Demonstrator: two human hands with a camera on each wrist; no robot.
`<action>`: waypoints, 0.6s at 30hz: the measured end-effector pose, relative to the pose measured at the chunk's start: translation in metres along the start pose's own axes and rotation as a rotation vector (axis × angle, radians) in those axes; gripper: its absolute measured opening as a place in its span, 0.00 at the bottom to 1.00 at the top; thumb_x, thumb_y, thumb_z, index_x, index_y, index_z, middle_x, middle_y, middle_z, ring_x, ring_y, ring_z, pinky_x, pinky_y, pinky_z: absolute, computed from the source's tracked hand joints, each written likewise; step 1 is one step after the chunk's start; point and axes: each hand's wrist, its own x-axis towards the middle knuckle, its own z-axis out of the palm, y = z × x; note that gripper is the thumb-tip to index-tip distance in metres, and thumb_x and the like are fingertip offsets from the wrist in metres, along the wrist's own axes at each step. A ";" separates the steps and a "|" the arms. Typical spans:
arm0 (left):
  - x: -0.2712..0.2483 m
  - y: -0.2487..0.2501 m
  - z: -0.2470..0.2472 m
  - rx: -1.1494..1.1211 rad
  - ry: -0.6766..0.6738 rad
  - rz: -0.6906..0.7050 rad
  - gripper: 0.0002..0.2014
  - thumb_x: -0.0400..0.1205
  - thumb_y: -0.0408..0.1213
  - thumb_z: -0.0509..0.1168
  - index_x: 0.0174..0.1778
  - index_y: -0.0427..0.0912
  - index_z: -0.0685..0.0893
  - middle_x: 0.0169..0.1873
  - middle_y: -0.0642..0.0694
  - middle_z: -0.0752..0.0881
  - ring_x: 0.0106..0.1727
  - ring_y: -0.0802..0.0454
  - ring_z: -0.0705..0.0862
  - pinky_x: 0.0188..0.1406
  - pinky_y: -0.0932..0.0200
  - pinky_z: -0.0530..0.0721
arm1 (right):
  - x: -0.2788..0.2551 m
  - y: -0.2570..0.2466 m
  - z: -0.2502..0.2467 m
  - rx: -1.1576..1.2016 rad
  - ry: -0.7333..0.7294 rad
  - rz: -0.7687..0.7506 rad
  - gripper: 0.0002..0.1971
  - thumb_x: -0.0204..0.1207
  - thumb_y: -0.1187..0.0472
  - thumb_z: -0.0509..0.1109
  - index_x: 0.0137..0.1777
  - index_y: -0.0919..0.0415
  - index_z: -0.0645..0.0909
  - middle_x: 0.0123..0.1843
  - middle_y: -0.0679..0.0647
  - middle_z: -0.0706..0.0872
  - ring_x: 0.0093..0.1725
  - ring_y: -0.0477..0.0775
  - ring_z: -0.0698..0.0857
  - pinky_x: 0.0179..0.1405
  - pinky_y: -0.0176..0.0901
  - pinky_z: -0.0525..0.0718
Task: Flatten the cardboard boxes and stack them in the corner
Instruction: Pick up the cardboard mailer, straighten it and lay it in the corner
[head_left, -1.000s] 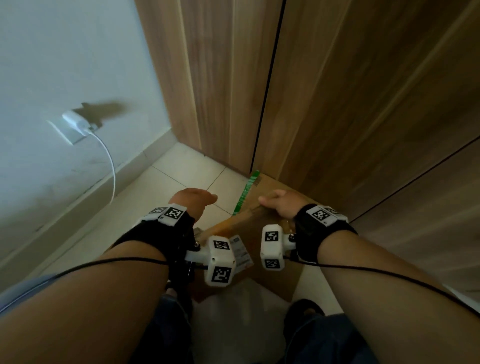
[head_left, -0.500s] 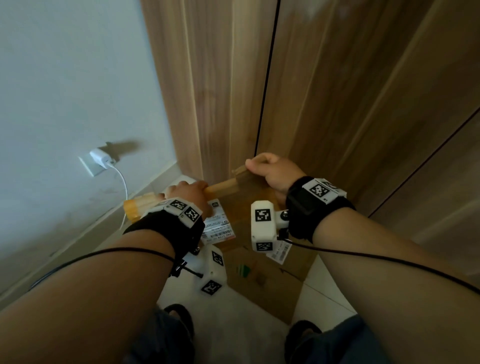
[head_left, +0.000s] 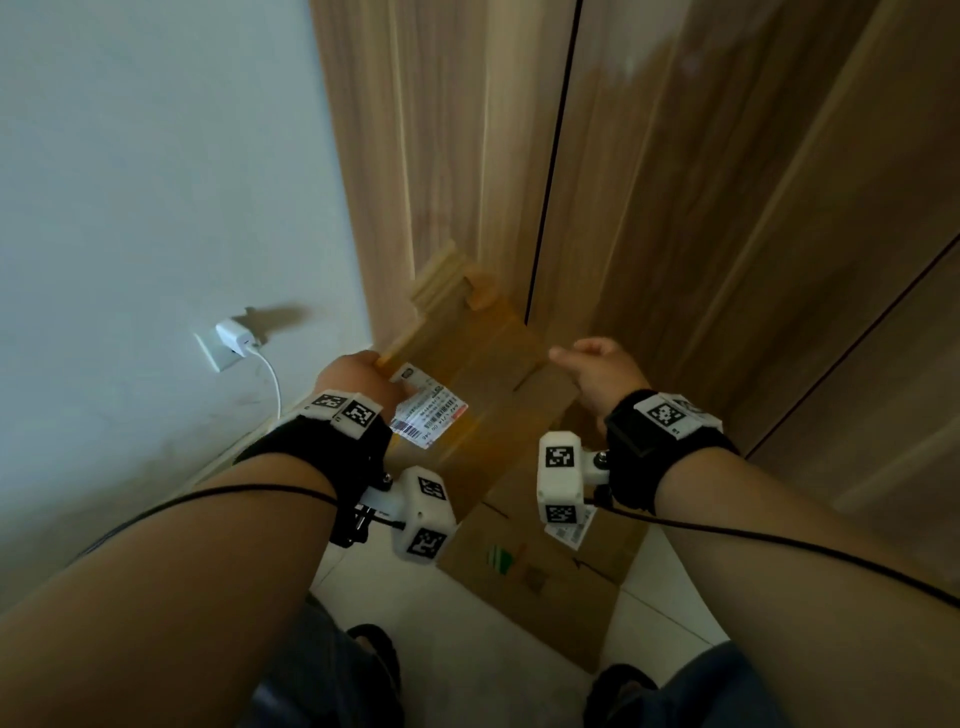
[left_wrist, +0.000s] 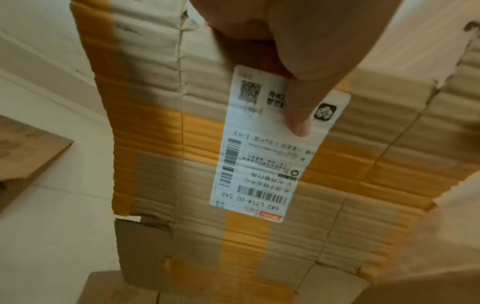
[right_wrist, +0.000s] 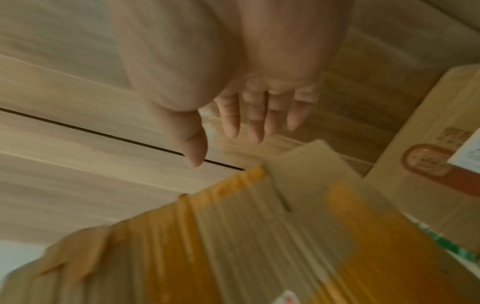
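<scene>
A flattened cardboard box with yellow tape and a white shipping label is held upright in front of the wooden wardrobe, near the corner. My left hand pinches its left edge, and its thumb lies on the label. My right hand hovers just off the box's right edge, its fingers straight and holding nothing. Beneath it a second flattened cardboard with a green mark lies on the floor at the wardrobe's foot.
Wooden wardrobe doors fill the right side and meet a white wall at the corner. A white charger sits in a wall socket with its cable hanging down. Light floor tiles lie below, with my feet at the bottom edge.
The taped box has risen from floor level and now stands taller against the wardrobe. My right hand has let go of its top edge; my left hand still holds it.
</scene>
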 end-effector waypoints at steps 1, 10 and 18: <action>0.000 -0.001 -0.002 -0.053 0.006 -0.017 0.15 0.78 0.45 0.67 0.56 0.41 0.83 0.51 0.41 0.88 0.51 0.42 0.86 0.47 0.54 0.83 | -0.001 0.006 0.001 -0.013 -0.016 0.039 0.27 0.71 0.50 0.74 0.69 0.55 0.73 0.65 0.54 0.79 0.62 0.57 0.78 0.68 0.57 0.77; -0.001 -0.004 -0.007 -0.650 -0.071 -0.117 0.09 0.73 0.46 0.73 0.38 0.48 0.81 0.49 0.40 0.91 0.51 0.41 0.90 0.59 0.45 0.86 | -0.001 0.032 0.016 -0.050 -0.095 0.100 0.46 0.67 0.52 0.78 0.82 0.52 0.57 0.83 0.55 0.66 0.78 0.62 0.69 0.74 0.63 0.73; 0.005 -0.016 0.001 -0.792 -0.235 -0.049 0.09 0.70 0.41 0.76 0.43 0.46 0.86 0.48 0.37 0.92 0.50 0.39 0.91 0.57 0.40 0.86 | 0.002 0.036 0.018 0.053 -0.118 0.046 0.53 0.67 0.54 0.79 0.84 0.48 0.47 0.86 0.54 0.57 0.83 0.61 0.61 0.79 0.63 0.66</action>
